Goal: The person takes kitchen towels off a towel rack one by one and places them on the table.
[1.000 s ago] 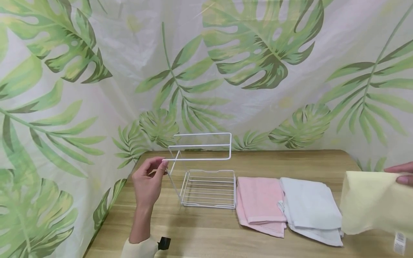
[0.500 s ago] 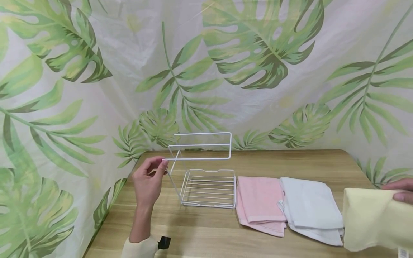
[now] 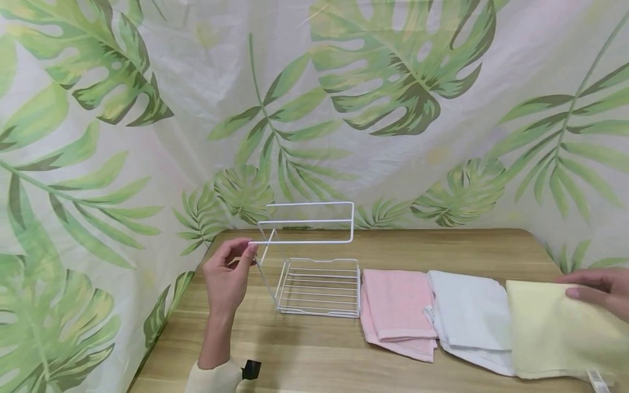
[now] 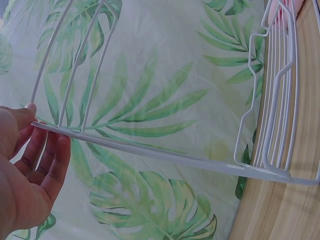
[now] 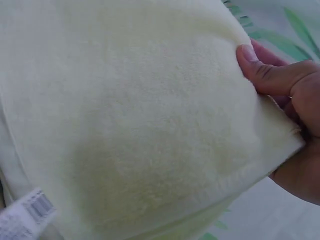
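A white wire rack (image 3: 301, 242) stands on the table, with an upper frame of bars and a slatted bottom. My left hand (image 3: 228, 278) pinches its upper left corner between thumb and fingers; the left wrist view shows the fingers (image 4: 52, 155) under the rail. At the far right, my right hand (image 3: 601, 289) grips the back edge of a folded yellow towel (image 3: 550, 333), thumb on top. The yellow towel covers the right edge of a folded white towel (image 3: 472, 314). A white label (image 5: 30, 215) hangs from the yellow towel's near side.
Between the rack and the white towel lies a folded pink towel (image 3: 398, 303), close against the rack's right side. The wooden table (image 3: 304, 360) ends at a leaf-print curtain (image 3: 383, 164) behind and to the left.
My right hand has moved left and down with the yellow towel, which now overlaps the white one. My left hand keeps its pinch on the rack, which has not moved.
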Demonstrator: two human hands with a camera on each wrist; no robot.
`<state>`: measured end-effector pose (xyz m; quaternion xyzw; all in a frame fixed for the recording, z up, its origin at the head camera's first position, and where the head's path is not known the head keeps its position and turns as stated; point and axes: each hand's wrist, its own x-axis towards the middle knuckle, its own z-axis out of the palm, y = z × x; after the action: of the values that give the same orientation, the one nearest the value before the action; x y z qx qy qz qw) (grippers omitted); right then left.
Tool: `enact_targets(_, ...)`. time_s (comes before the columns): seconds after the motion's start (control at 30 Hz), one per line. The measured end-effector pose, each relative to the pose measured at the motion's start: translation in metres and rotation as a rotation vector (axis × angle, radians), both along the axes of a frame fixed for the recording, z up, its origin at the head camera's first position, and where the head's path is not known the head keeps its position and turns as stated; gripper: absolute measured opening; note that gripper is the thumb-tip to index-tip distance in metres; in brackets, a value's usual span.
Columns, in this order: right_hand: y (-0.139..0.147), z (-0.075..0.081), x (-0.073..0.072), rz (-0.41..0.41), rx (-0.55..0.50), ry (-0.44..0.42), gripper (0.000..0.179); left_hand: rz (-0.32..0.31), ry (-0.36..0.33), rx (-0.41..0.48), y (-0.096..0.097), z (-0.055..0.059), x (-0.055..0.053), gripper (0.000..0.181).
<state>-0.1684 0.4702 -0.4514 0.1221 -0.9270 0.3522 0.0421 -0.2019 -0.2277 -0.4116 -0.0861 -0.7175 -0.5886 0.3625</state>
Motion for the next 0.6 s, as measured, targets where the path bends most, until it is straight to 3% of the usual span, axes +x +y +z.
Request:
enact_targets(0.1,0.001,-0.004,-0.011,-0.039,0.137,0.055,0.013,-0.005,0.001,0.002,0.000,-0.001,0.000,0.012)
enact_targets(0.17,0.002,-0.009,-0.017,-0.043,0.183,0.096,0.016,-0.005,-0.001,-0.001,-0.001,-0.001,-0.001,0.012)
enact_targets(0.33,0.003,-0.023,-0.031,-0.026,0.137,0.160,0.017,-0.008,-0.006,-0.002,-0.002,-0.001,-0.001,0.015)
enact_targets(0.6,0.000,-0.038,-0.051,-0.026,0.146,0.146,0.018,-0.005,-0.008,-0.003,-0.002,-0.002,0.000,0.012)
